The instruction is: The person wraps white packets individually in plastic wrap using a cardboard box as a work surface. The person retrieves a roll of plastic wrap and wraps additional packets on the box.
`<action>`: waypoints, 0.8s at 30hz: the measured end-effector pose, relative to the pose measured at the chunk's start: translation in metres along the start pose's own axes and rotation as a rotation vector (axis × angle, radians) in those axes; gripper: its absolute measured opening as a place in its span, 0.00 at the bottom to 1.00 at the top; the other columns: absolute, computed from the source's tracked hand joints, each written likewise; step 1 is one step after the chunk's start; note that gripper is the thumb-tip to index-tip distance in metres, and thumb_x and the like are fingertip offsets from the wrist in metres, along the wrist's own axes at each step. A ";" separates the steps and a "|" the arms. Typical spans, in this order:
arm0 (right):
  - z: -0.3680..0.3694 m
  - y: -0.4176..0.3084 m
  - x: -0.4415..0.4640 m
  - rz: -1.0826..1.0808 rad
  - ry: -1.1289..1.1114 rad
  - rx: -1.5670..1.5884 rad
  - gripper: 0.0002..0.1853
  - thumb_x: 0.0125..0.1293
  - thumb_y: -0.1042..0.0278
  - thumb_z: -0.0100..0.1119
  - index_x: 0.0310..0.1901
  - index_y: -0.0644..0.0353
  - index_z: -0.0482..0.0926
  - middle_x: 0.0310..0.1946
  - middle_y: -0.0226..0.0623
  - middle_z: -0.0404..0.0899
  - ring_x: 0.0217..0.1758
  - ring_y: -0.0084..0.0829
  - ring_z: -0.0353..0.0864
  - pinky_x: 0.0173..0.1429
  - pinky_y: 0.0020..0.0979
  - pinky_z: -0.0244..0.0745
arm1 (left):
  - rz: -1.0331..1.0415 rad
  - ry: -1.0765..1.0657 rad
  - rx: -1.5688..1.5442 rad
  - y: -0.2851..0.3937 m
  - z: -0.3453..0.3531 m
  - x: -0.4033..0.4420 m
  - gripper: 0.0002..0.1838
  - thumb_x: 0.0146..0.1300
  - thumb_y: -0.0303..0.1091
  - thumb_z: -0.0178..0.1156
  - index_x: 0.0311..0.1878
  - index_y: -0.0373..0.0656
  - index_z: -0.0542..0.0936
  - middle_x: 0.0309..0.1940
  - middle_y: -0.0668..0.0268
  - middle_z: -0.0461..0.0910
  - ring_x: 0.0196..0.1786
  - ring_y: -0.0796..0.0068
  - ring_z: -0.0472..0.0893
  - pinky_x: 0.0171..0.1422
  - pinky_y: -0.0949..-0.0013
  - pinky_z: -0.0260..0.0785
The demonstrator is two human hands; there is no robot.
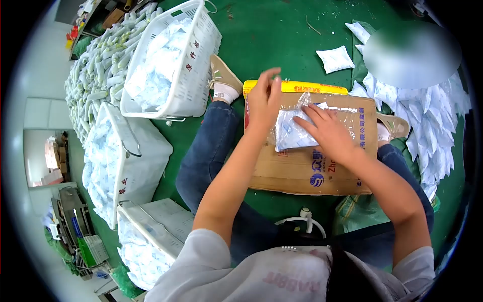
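A white packet (293, 132) in clear plastic film lies on a brown cardboard box (302, 171) between my legs. My right hand (327, 128) rests on the packet's right part, fingers spread over the film. Raised at the box's left edge, my left hand (265, 98) has its fingers apart, with nothing visible in them. Along the far edge of the box lies a yellow roll (312, 88) with red print.
White baskets (198, 75) of packets stand on the left, beside a heap of wrapped long vegetables (95, 75). A loose white packet (335, 59) lies on the green floor (261, 30). More packets (427, 126) are piled at right.
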State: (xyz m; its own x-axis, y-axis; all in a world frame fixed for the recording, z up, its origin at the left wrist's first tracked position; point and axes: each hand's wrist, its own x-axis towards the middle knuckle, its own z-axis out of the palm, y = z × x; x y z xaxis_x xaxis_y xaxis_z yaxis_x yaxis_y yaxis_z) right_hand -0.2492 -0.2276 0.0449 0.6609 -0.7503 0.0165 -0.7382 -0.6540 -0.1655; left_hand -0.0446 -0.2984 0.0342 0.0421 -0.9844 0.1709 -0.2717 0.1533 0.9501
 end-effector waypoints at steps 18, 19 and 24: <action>-0.002 -0.028 -0.080 0.086 0.363 0.395 0.35 0.50 0.69 0.72 0.63 0.60 0.74 0.58 0.47 0.77 0.60 0.47 0.77 0.64 0.46 0.73 | -0.259 -0.314 0.115 -0.043 0.018 -0.118 0.19 0.75 0.44 0.51 0.55 0.38 0.76 0.43 0.48 0.82 0.47 0.53 0.82 0.53 0.60 0.72; -0.015 -0.049 -0.080 0.032 0.266 0.311 0.34 0.55 0.70 0.68 0.66 0.56 0.71 0.63 0.46 0.74 0.64 0.47 0.75 0.66 0.43 0.72 | -0.325 -0.372 0.123 -0.049 0.023 -0.114 0.19 0.76 0.45 0.50 0.53 0.37 0.78 0.41 0.48 0.83 0.46 0.53 0.82 0.53 0.59 0.72; 0.008 -0.061 -0.066 0.112 0.134 -0.118 0.43 0.49 0.66 0.71 0.70 0.53 0.65 0.58 0.52 0.74 0.61 0.47 0.77 0.62 0.43 0.74 | -0.293 -0.605 0.229 -0.065 0.019 -0.090 0.20 0.72 0.46 0.53 0.51 0.37 0.80 0.43 0.50 0.84 0.47 0.51 0.83 0.50 0.57 0.74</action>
State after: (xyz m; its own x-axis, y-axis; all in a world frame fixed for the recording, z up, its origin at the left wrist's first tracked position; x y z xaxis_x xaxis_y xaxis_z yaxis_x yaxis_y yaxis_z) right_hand -0.2471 -0.1374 0.0460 0.5556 -0.8201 0.1366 -0.8221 -0.5665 -0.0573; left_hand -0.0494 -0.2212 -0.0480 -0.3791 -0.8678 -0.3213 -0.5289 -0.0818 0.8448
